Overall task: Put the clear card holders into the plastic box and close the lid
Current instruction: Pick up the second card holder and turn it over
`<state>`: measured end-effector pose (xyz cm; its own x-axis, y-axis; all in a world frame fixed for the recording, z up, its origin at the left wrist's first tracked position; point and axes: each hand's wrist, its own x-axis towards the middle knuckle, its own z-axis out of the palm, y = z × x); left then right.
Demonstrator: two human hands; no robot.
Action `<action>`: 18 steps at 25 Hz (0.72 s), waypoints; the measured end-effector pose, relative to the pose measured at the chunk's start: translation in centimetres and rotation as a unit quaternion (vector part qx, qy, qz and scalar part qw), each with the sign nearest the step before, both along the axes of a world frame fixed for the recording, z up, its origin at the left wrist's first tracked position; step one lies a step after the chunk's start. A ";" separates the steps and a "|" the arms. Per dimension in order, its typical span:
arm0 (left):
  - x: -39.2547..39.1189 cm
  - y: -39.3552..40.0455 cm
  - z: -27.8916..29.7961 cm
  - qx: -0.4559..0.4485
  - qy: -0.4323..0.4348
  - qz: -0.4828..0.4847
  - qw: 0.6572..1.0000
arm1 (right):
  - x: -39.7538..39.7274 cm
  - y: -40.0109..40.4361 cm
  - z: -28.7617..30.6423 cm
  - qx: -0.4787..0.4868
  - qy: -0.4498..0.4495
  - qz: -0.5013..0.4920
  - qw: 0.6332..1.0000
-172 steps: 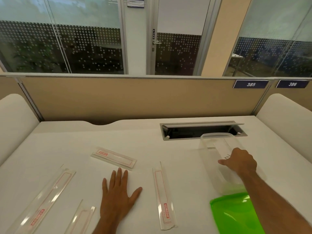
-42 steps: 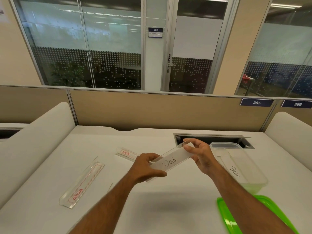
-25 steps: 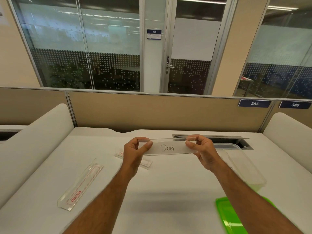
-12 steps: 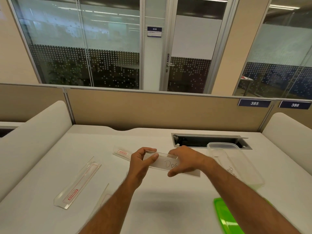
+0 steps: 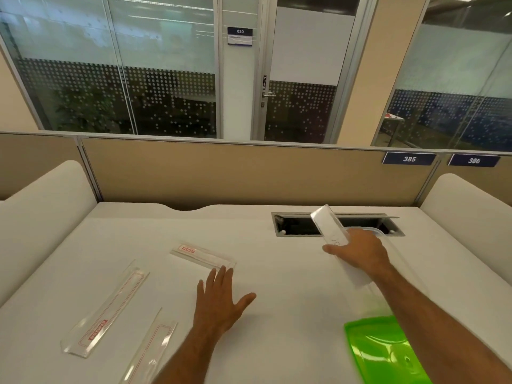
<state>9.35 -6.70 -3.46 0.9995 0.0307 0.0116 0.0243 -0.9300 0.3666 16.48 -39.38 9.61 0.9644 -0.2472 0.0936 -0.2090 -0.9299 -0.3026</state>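
Grip: my right hand (image 5: 360, 252) curls round card holder (image 5: 331, 230), tilted above plastic box (image 5: 399, 275)
Left hand (image 5: 221, 299): flat, fingers straight, on desk (image 5: 277, 273)
Risk: slick holder may slip, or its end catch the box rim
Lid (image 5: 388, 353): off, beside box

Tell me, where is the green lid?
The green lid lies on the table's near right corner, just under the right arm, in front of the clear box.

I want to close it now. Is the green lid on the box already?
No, the green lid lies flat on the table, near the clear box.
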 end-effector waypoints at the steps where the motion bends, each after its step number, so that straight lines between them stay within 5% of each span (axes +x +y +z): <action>1: 0.1 0.3 -1.0 0.018 0.012 -0.004 1.000 | 0.2 -1.3 -0.2 0.006 -0.004 -0.025 1.000; 9: -0.3 0.9 -5.0 0.084 -0.008 -0.012 0.996 | 0.9 -6.5 -2.4 -0.031 0.053 -0.138 0.989; 18: 0.1 1.0 -5.3 0.079 -0.037 -0.009 0.996 | 2.8 -6.5 -6.1 -0.017 0.169 -0.117 0.978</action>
